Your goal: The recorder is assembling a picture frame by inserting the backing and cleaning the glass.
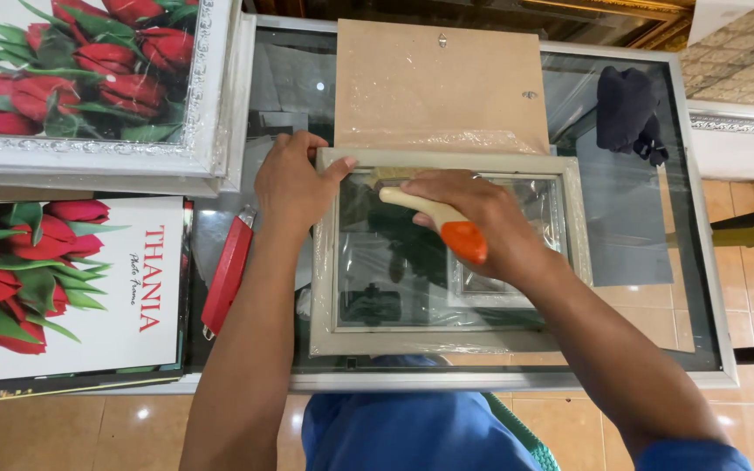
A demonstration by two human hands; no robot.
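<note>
A pale grey picture frame [325, 296] lies flat on a glass-topped table [700, 288], its pane wrapped in clear plastic. My left hand [291, 181] presses on the frame's top left corner with fingers spread. My right hand [473, 214] grips a brush [447, 228] with a cream handle and orange end, its bristles at the frame's upper inner edge. A brown backing board [438, 83] lies just beyond the frame.
A red-handled tool [227, 275] lies left of the frame. Framed prints of red tulips [89, 78] and a tulip-printed box [71, 288] are stacked at the left. A dark cloth [626, 109] sits at the table's far right. Tiled floor lies below and right.
</note>
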